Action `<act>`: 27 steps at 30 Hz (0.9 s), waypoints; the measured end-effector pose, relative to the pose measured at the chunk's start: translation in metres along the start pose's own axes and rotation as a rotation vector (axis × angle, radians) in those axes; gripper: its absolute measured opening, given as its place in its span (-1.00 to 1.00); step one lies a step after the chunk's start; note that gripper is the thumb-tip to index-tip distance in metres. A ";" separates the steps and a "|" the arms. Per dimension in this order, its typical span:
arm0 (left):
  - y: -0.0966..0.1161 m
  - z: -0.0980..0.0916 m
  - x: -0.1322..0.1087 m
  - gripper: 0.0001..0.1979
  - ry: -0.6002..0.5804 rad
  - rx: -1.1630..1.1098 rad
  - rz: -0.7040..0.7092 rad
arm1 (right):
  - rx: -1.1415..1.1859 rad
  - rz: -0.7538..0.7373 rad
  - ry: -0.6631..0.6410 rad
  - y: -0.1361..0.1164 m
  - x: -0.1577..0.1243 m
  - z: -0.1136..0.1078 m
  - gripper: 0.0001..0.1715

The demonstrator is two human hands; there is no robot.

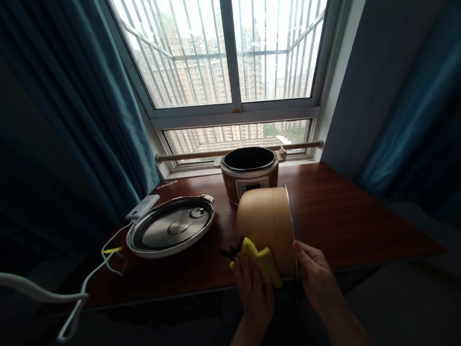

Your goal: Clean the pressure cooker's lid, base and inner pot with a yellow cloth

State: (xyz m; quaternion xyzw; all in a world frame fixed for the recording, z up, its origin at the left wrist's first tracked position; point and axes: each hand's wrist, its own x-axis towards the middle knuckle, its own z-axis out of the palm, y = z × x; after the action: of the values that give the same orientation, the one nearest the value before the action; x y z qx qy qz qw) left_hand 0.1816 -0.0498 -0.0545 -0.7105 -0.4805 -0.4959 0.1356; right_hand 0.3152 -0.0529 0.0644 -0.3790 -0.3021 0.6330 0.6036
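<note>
A gold-coloured inner pot (264,216) lies tipped on its side near the table's front edge, its rim facing right. My right hand (319,276) is closed on that rim, thumb on the near side. A yellow cloth (264,264) with a dark part at its left end is in my left hand (254,293), pressed to the lower outside of the pot. Behind the pot stands the electric pressure cooker body (230,185), uncovered, with a dark inside and a control panel. The pot's inside is hidden from me.
To the left lies the cooker lid (158,235), its metal underside up. A white power strip (142,207) is beside it, and a white cord (84,288) hangs over the table's front left edge. A window (234,108) is behind the wooden table (342,216), with blue curtains (108,120) beside it.
</note>
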 end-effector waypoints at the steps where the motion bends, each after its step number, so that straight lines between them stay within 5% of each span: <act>1: -0.004 -0.001 0.000 -0.31 -0.004 -0.052 -0.097 | 0.014 0.022 -0.025 -0.004 0.002 0.000 -0.65; 4: -0.010 -0.003 -0.002 -0.36 -0.013 -0.182 -0.331 | 0.037 0.082 -0.087 -0.013 0.010 -0.004 -0.66; 6: -0.011 -0.004 -0.001 -0.38 -0.024 -0.215 -0.356 | 0.042 0.094 -0.095 -0.014 0.015 -0.008 -0.64; 11: -0.009 -0.002 0.005 -0.35 -0.003 -0.175 -0.213 | -0.001 0.021 -0.132 -0.001 0.019 -0.027 -0.52; 17: 0.004 0.003 0.009 -0.27 0.008 -0.024 0.017 | -0.130 -0.035 -0.116 0.019 0.013 -0.049 -0.62; 23: 0.032 0.011 0.006 -0.54 -0.055 0.047 0.193 | -0.074 -0.037 -0.081 0.022 0.013 -0.036 -0.64; 27: 0.025 0.014 0.005 -0.37 -0.001 0.072 0.190 | -0.064 -0.044 -0.033 0.018 0.012 -0.029 -0.59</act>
State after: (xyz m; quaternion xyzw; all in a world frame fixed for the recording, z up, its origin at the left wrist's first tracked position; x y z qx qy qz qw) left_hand 0.2102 -0.0496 -0.0499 -0.7477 -0.4287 -0.4628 0.2073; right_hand 0.3297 -0.0448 0.0325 -0.3808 -0.3406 0.6156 0.6000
